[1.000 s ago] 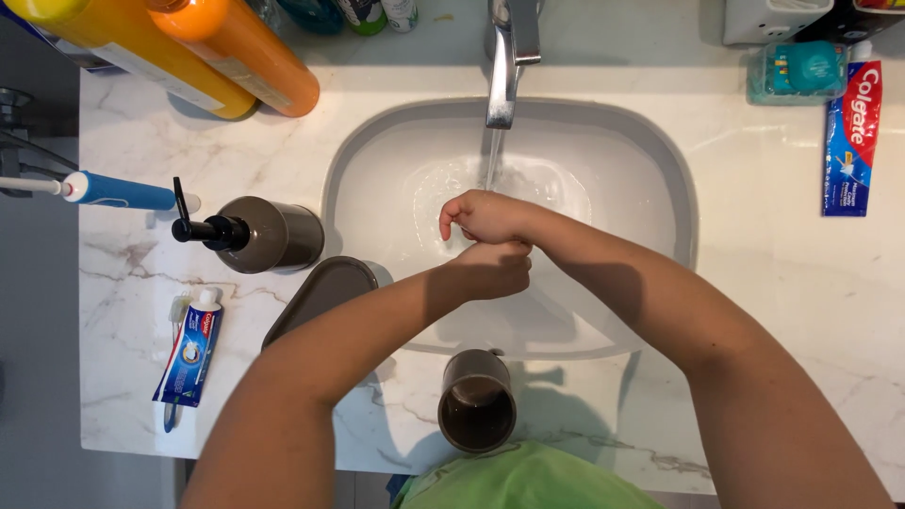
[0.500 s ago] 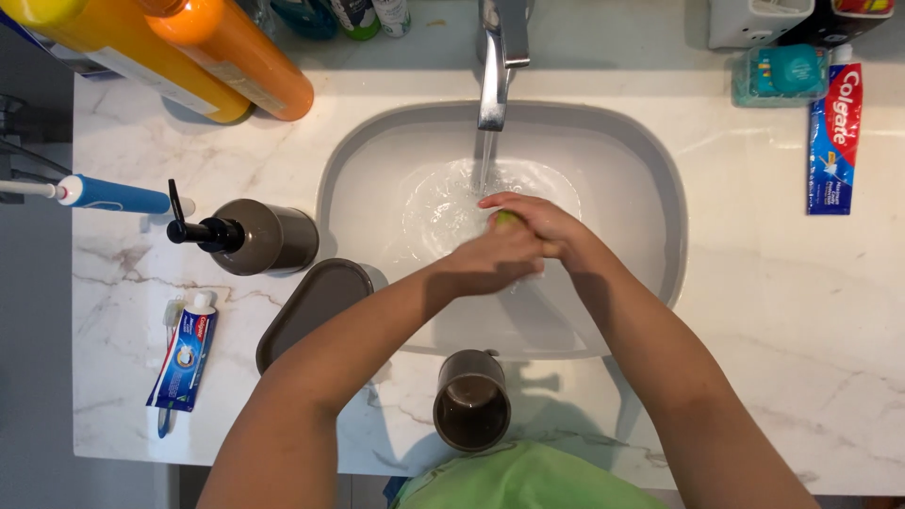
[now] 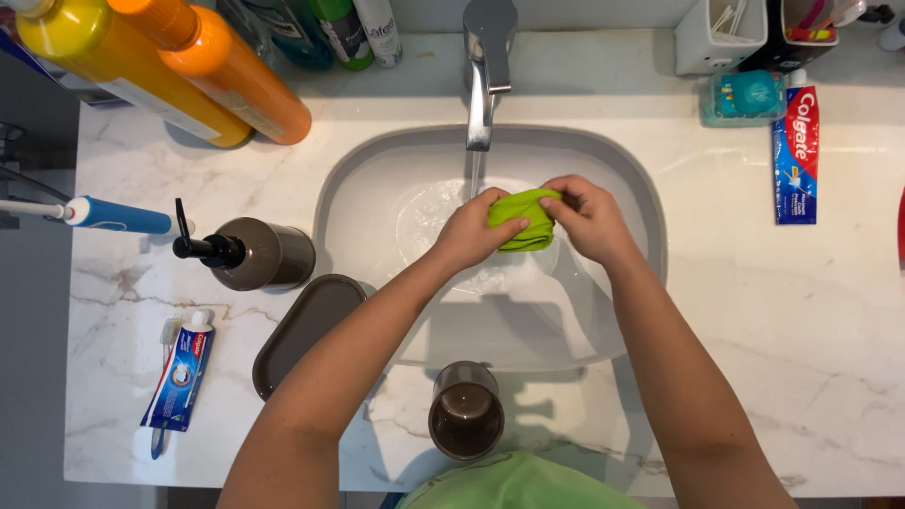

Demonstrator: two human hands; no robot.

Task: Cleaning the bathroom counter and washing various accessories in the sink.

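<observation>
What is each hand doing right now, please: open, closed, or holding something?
Left hand: closed on the green cloth, gripping its left end.
Right hand: closed on the same green cloth, gripping its right end.

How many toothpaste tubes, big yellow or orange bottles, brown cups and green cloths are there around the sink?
Toothpaste tubes: 2, one left, one right
Big bottles: 2, yellow and orange
Brown cup: 1
Green cloth: 1, held by the left hand and right hand under the tap
Total: 6
</observation>
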